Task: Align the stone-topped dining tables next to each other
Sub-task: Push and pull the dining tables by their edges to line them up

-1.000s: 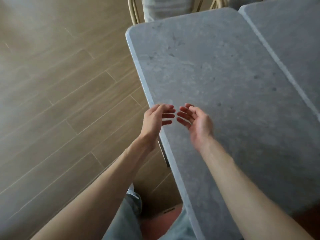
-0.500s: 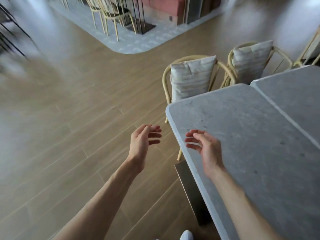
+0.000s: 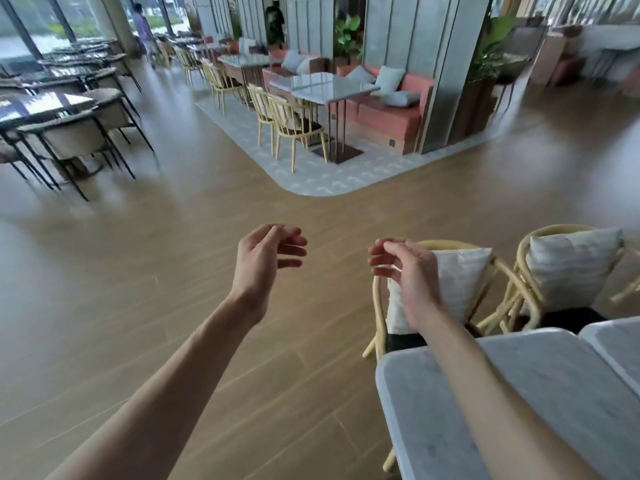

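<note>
- Left hand (image 3: 265,263) is raised in the air over the wood floor (image 3: 138,306), fingers loosely curled, holding nothing.
- Right hand (image 3: 412,275) is also raised, fingers relaxed and empty, in front of a rattan chair (image 3: 498,271) with a pale cushion (image 3: 460,278).
- Near bench (image 3: 554,403), grey stone top, sits at lower right under the right forearm.
- Second bench (image 3: 620,344) lies just beside it along a narrow seam.
- Another cushioned chair (image 3: 575,268) stands behind the second bench.
</note>
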A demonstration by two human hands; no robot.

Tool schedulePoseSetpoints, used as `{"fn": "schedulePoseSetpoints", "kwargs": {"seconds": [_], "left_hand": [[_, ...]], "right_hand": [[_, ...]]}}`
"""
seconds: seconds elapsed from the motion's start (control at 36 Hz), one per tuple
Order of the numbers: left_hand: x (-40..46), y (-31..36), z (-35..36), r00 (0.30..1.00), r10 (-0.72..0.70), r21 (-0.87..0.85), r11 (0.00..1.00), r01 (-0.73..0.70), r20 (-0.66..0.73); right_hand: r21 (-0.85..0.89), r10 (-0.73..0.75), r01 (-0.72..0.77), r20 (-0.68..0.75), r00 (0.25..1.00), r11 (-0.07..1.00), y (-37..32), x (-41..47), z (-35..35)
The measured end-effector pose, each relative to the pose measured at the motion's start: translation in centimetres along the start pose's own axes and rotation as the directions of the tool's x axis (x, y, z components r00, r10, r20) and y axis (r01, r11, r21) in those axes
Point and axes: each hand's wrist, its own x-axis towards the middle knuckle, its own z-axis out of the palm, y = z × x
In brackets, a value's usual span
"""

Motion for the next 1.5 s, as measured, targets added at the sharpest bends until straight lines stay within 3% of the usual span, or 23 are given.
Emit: {"fn": "schedulePoseSetpoints", "kwargs": {"seconds": [0.11, 0.31, 0.67, 0.81, 1.14, 1.5], "left_hand": [[7.0, 2.2, -2.4, 0.993, 0.072, -0.015, 0.997, -0.074, -0.092], [22.3, 2.3, -6.0, 0.973, 0.192, -0.041, 0.979, -0.199, -0.132], [51.7, 2.7, -7.1, 0.987, 0.139, -0.086, 0.987, -0.132, 0.085], [62.7, 1.4, -5.8, 0.983, 0.139, -0.07, 0.989, -0.131, 0.118], [92.5, -1.7, -0.7, 0.979, 0.196, -0.029, 0.98, -0.195, 0.052], [124.6, -2.7, 11.6, 0.974, 0.216, -0.074, 0.975, -0.211, 0.065]], "right_hand": [[-0.032, -0.057, 0.06, 0.079, 0.995, 0.998, -1.7, 6.6, 5.9], [-0.022, -0.166, 0.17, 0.122, 0.979, 0.985, -1.4, 19.3, 15.9], [-0.021, -0.162, 0.163, 0.04, 0.986, 0.986, 0.3, 43.4, 28.5], [0.009, -0.219, 0.22, -0.044, 0.975, 0.975, 0.5, 54.0, 31.0], [0.015, -0.214, 0.213, 0.032, 0.976, 0.977, 3.6, 84.6, 36.5], [-0.032, -0.222, 0.223, 0.035, 0.974, 0.974, 2.9, 117.9, 38.5]]}}
